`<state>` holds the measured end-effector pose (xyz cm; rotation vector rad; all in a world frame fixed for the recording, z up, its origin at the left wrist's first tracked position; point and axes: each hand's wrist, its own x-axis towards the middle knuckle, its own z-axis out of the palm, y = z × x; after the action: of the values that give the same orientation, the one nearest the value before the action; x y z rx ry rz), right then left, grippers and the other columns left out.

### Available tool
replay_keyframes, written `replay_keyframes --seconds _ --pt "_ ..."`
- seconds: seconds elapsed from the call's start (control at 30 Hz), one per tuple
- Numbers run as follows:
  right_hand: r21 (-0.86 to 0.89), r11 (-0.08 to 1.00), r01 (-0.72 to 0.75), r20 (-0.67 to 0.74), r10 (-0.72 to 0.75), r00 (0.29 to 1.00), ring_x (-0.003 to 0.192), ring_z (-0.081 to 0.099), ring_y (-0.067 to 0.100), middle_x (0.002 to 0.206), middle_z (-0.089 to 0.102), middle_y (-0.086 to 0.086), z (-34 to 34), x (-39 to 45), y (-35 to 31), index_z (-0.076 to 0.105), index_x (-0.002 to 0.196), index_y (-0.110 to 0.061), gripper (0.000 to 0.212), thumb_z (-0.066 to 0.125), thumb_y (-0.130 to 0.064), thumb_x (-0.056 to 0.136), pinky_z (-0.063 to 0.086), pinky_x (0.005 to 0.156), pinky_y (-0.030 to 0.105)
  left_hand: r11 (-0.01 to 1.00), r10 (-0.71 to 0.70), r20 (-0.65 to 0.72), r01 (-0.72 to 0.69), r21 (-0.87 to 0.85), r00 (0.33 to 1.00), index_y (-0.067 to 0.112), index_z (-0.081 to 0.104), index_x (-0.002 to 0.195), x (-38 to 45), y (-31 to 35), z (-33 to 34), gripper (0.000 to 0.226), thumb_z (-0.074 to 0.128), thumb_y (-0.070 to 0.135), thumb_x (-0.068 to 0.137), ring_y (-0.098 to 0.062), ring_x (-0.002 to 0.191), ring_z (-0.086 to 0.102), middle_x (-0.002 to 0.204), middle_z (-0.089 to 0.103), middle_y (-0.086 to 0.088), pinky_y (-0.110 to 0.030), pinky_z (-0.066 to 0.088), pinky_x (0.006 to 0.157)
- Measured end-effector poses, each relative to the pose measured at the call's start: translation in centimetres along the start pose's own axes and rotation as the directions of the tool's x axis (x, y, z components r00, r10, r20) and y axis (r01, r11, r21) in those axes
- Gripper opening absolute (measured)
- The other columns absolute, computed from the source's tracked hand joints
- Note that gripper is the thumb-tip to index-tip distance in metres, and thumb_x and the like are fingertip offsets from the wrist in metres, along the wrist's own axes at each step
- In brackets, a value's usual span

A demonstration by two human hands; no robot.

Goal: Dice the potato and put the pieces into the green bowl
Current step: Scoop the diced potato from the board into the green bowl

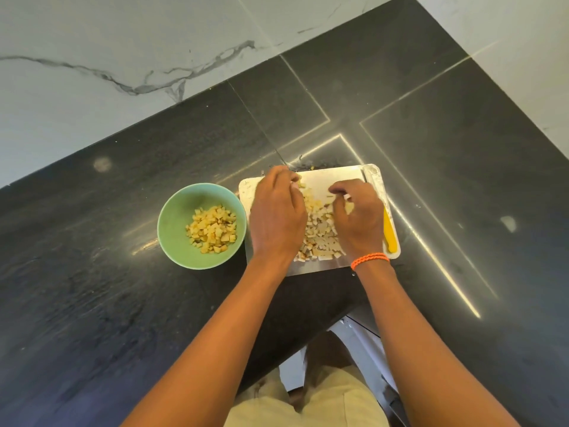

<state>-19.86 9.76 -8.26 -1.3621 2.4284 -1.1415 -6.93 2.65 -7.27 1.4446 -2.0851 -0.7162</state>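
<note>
A heap of diced potato pieces [320, 235] lies on the white cutting board [326, 177], between my two hands. My left hand [277, 217] rests on the left side of the heap, fingers curved toward it. On the heap's right side is my right hand [358, 217], its fingers curled inward over the dice; an orange band circles that wrist. Left of the board stands the green bowl [175, 223], holding a pile of potato dice [212, 229]. Whether either hand holds pieces is hidden under the palms.
A yellow-handled knife [389, 232] lies along the board's right edge, partly behind my right hand. The board sits on a dark stone counter [123, 288] whose near edge is just below it. White marbled floor shows beyond the counter.
</note>
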Motion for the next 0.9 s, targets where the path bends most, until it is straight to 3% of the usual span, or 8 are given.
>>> replay_keyframes --seconds 0.1,0.2,0.3,0.5,0.67,0.8,0.9 --pt "0.066 0.985 -0.162 -0.092 0.167 0.982 0.116 0.061 0.02 0.116 0.069 0.0 -0.3 -0.8 2.0 0.071 0.113 -0.013 0.028 0.049 -0.007 0.096 0.049 0.099 0.039 0.983 -0.073 0.079 0.085 -0.162 0.994 0.02 0.057 0.143 -0.5 -1.3 2.0 0.039 0.036 0.031 0.113 -0.012 0.149 0.037 0.157 0.049 0.003 -0.034 0.029 0.125" --pt "0.096 0.962 -0.256 -0.047 0.262 0.964 0.127 0.053 0.017 0.13 0.064 0.001 0.8 -1.9 2.8 0.065 0.127 -0.015 0.03 0.047 -0.013 0.104 0.043 0.108 0.036 0.974 -0.158 0.063 0.166 -0.153 0.985 0.019 0.043 0.157 -0.9 -3.6 3.3 0.051 0.027 0.04 0.114 -0.015 0.158 0.02 0.168 0.034 0.002 -0.047 0.019 0.13" --pt "0.087 0.959 -0.27 -0.022 0.273 0.962 0.132 0.048 0.012 0.139 0.059 0.001 2.3 -2.6 2.7 0.061 0.136 -0.014 0.032 0.045 -0.021 0.108 0.04 0.114 0.031 0.983 -0.136 0.07 0.144 -0.114 0.988 0.018 0.042 0.16 -0.7 -5.1 3.8 0.054 0.024 0.04 0.114 -0.014 0.16 0.017 0.169 0.034 0.002 -0.049 0.016 0.13" --pt "0.096 0.991 -0.091 0.12 0.079 0.99 0.127 0.053 0.015 0.134 0.061 0.004 3.8 -2.1 1.4 0.062 0.133 -0.011 0.032 0.044 -0.018 0.108 0.044 0.112 0.034 0.984 0.074 0.198 -0.039 -0.174 0.977 0.014 0.06 0.146 -0.8 -4.1 3.9 0.048 0.031 0.035 0.113 -0.017 0.146 0.045 0.15 0.059 -0.003 -0.044 0.032 0.125" --pt "0.04 0.999 -0.009 0.032 0.008 0.999 0.108 0.062 0.019 0.113 0.071 0.007 2.8 0.1 1.1 0.072 0.112 -0.008 0.027 0.047 -0.008 0.102 0.051 0.098 0.029 0.935 0.047 0.016 -0.038 -0.354 0.999 0.009 0.073 0.124 -0.2 -4.2 2.6 0.033 0.043 0.019 0.111 -0.014 0.117 0.064 0.122 0.072 -0.003 -0.041 0.052 0.102" --pt "-0.027 0.997 0.074 0.05 -0.073 0.996 0.092 0.064 0.021 0.095 0.071 0.007 3.0 2.1 0.3 0.073 0.095 -0.01 0.03 0.043 -0.006 0.096 0.051 0.083 0.024 0.91 0.022 -0.106 -0.064 -0.411 0.994 0.006 0.073 0.12 0.2 -4.5 2.1 0.03 0.045 0.012 0.11 -0.015 0.115 0.065 0.12 0.073 -0.003 -0.04 0.053 0.099" --pt "-0.089 0.989 0.121 0.08 -0.114 0.99 0.091 0.057 0.02 0.091 0.067 0.004 3.2 3.5 0.1 0.07 0.092 -0.012 0.028 0.049 0.006 0.087 0.043 0.077 0.023 0.897 0.01 -0.107 -0.056 -0.438 0.994 0.008 0.069 0.123 0.2 -4.6 2.1 0.03 0.042 0.013 0.111 -0.016 0.116 0.063 0.121 0.07 -0.002 -0.044 0.051 0.099"
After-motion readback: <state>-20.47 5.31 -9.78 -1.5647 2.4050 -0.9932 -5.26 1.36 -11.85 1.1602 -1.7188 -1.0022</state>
